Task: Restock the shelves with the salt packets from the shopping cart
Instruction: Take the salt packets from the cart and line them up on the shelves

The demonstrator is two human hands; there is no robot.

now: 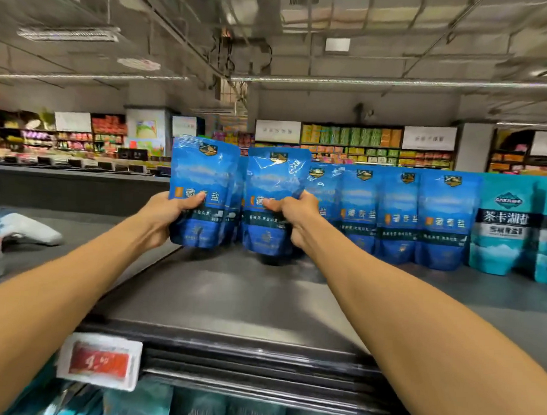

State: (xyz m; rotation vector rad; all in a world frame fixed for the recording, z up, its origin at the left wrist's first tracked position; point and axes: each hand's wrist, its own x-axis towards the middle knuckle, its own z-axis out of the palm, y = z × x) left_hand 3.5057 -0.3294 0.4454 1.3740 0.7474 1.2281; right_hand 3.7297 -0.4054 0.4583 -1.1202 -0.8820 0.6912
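Note:
Both my arms reach over the dark top shelf (237, 296). My left hand (168, 213) grips a blue salt packet (201, 172) upright by its left edge, thumb across the front. My right hand (294, 214) grips a second blue salt packet (271, 182) by its right edge, beside the first. Both packets stand at the left end of a row of matching blue salt packets (422, 214) lined along the back of the shelf. The shopping cart is out of view.
Teal salt bags (503, 223) continue the row at the right. A red price tag (101, 361) hangs on the shelf's front edge, with teal packets (194, 406) on the shelf below. A white object (27, 228) lies at the left. Store aisles fill the background.

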